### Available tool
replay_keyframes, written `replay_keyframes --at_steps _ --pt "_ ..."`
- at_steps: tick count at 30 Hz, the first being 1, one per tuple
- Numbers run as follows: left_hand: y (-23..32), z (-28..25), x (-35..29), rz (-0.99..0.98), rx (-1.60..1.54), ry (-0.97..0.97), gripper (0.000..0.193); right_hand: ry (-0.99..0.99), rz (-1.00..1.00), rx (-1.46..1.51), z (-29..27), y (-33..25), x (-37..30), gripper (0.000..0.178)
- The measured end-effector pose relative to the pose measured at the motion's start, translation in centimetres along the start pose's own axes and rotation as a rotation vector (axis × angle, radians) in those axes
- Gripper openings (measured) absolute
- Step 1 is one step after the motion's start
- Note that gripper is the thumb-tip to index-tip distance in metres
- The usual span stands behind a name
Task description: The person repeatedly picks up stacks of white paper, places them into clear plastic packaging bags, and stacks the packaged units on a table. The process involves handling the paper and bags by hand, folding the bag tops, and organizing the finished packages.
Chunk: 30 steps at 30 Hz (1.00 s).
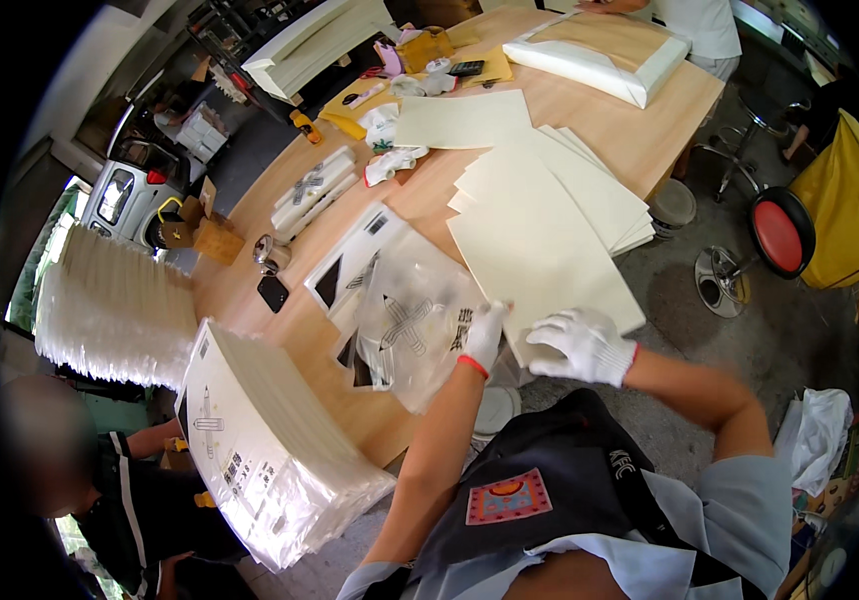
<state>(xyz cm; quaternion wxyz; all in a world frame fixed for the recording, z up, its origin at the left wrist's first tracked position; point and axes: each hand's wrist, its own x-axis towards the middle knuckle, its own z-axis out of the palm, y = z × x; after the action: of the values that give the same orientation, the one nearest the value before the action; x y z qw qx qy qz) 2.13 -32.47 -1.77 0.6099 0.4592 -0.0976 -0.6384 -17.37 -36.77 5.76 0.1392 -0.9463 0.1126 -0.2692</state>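
My left hand [483, 336], in a white knit glove with a red cuff, is closed on the open edge of a clear printed plastic bag [411, 290]. The bag bears a crossed pencil-and-ruler drawing and lies over other bags on the table. My right hand [581, 348], gloved the same way, has its fingers curled at the near corner of a stack of cream paper sheets [539, 225]. The stack's near end borders the bag's mouth. More sheets fan out beneath and to the right, and another cream sheet [464, 118] lies beyond them.
A tall stack of packed bags [259, 440] stands at the near left, another pile [109, 300] behind it. Rolled bags [314, 188], a phone [272, 293] and a metal tin [269, 253] lie on the wooden table. People stand left and far right; a red-seated stool [781, 232] is right.
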Motion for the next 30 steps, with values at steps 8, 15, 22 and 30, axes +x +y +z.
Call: replay_keyframes --at_steps 8,15,22,30 --pt "4.6 1.2 -7.7 0.105 1.065 0.069 0.044 0.256 0.994 1.692 5.1 4.8 -4.4 0.041" --pt "1.4 1.7 -9.5 0.351 1.051 -0.142 0.071 0.100 0.944 0.502 4.0 0.9 -1.7 0.037" --pt "14.3 -3.5 -16.6 0.563 0.114 0.022 0.075 -0.184 -0.033 -0.135 -5.3 -1.3 0.4 0.028" --pt "5.6 0.7 -22.2 0.418 0.925 0.247 0.050 -0.739 0.106 0.112 -1.3 -4.4 8.1 0.033"
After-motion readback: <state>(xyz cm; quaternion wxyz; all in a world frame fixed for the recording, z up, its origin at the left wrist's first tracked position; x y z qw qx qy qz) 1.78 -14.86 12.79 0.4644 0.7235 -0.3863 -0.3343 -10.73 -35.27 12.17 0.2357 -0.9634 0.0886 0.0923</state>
